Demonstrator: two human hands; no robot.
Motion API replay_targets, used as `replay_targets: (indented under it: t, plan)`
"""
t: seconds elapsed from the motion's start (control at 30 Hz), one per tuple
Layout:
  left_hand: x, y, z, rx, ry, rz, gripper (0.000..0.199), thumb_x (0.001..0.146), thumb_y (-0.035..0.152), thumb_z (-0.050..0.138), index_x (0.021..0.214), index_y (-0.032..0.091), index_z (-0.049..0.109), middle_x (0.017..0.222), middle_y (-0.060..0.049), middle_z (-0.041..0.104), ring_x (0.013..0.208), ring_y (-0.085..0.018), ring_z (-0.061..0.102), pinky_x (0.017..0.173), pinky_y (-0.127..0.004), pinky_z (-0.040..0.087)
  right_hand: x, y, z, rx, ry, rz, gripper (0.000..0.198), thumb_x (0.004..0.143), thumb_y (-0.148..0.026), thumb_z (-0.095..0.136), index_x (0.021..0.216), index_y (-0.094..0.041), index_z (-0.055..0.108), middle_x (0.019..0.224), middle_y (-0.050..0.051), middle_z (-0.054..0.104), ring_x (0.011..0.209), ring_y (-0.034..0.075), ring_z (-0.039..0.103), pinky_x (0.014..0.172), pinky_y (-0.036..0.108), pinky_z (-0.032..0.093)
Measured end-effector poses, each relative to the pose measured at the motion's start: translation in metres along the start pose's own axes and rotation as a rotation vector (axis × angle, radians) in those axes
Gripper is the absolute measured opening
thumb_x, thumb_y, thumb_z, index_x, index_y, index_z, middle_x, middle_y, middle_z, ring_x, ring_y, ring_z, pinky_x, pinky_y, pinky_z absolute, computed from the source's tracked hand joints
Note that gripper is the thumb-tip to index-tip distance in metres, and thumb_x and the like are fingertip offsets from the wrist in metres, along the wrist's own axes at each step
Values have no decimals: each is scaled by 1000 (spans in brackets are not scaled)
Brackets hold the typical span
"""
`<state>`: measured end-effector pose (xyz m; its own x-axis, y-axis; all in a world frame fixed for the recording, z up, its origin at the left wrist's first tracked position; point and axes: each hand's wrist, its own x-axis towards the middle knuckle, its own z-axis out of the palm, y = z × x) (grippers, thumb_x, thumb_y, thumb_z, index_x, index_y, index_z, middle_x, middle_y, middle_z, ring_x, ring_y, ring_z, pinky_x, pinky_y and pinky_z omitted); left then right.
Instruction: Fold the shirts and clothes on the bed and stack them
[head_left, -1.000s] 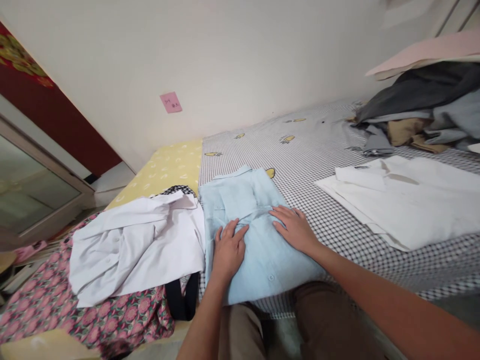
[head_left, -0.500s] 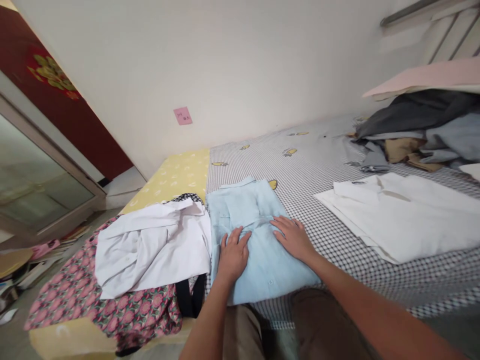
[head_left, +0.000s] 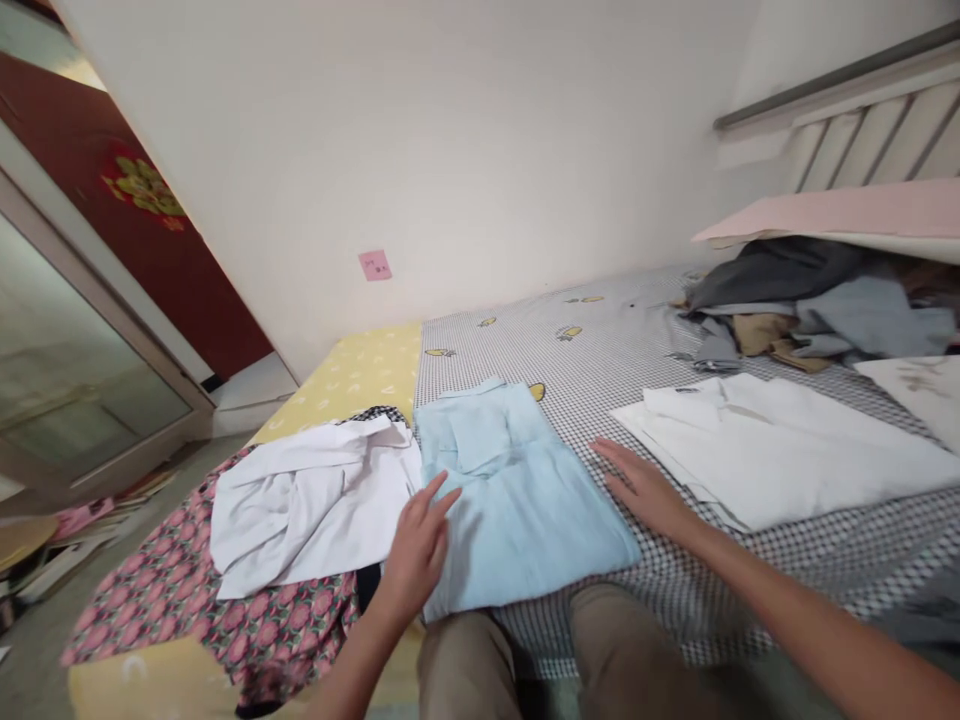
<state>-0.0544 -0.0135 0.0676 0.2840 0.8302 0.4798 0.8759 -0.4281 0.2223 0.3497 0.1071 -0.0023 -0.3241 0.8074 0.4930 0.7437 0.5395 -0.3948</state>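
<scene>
A light blue shirt (head_left: 525,510) lies folded on the checked bedsheet (head_left: 517,330), straight before my knees. Over its left edge is my left hand (head_left: 420,540), fingers apart and holding nothing; whether it touches the cloth I cannot tell. My right hand (head_left: 641,490) is off the shirt's right side, above the sheet, with its fingers stretched out and nothing in them. To the left, a crumpled white shirt (head_left: 300,510) rests on pink flowered cloth (head_left: 165,560). Folded white clothes (head_left: 787,450) lie to the right of my right hand.
A pile of dark, grey and tan clothes (head_left: 802,300) sits at the back right under a pink-topped slab (head_left: 840,215). Behind the bed stands a white wall (head_left: 450,150) with a small pink note (head_left: 374,265). Clutter lies on the floor at far left.
Both hands have left the middle of the blue shirt and moved apart, the left one to its left edge, the right one past its right side. The view has tilted up slightly.
</scene>
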Motion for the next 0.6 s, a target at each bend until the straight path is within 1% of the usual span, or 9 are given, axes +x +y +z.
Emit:
replay_targets:
  t: [0.07,0.1,0.17,0.2,0.27,0.33,0.47,0.6]
  plan:
    - [-40,-19,-9,167,20,43,60,94,6,37,146,32,53,161,-8,46,146,-20,45,120,-46,40,-28,6,-13,-132,-51,-70,61,97,-23,41,158,-34,40,159,6,48,144,25,48,116,51,41]
    - [-60,-28,-11,256,12,58,64,93,4,38,149,34,50,161,-7,46,146,-20,45,122,-46,37,-40,8,-18,-176,-77,-100,65,96,-22,43,159,-36,36,161,5,45,144,25,47,117,51,41]
    - [-92,-42,-14,412,-5,66,73,91,2,40,154,37,42,162,-7,45,147,-21,44,125,-48,31,-59,8,-24,-234,-128,-164,73,94,-24,49,162,-38,28,166,4,37,149,27,40,119,53,36]
    - [-104,-46,-14,467,-12,69,75,90,3,42,156,39,39,162,-6,44,147,-22,44,126,-49,28,-65,8,-26,-251,-153,-195,78,92,-25,54,163,-39,25,168,4,32,152,28,35,121,55,33]
    - [-118,-46,-12,531,-23,77,74,91,6,46,157,40,37,161,-7,45,146,-24,45,128,-51,24,-70,7,-25,-260,-208,-256,86,88,-28,61,163,-38,23,170,4,26,155,30,26,124,58,25]
    - [-120,-40,-8,560,-47,86,72,92,9,48,157,38,37,161,-7,45,147,-24,44,128,-53,21,-67,7,-21,-247,-254,-297,90,84,-29,66,163,-39,24,171,4,23,156,32,23,125,59,19]
    - [-104,-28,3,560,-137,66,73,93,10,49,160,33,30,165,-9,37,152,-24,35,129,-57,13,-56,5,-4,-211,-314,-333,95,79,-31,74,162,-39,28,171,5,23,156,33,22,126,59,14]
    - [-87,-33,14,493,-228,17,80,89,9,52,160,34,28,165,-6,38,153,-24,33,128,-60,17,-50,1,6,-212,-404,-357,97,77,-39,78,162,-36,30,170,8,27,155,35,25,125,61,13]
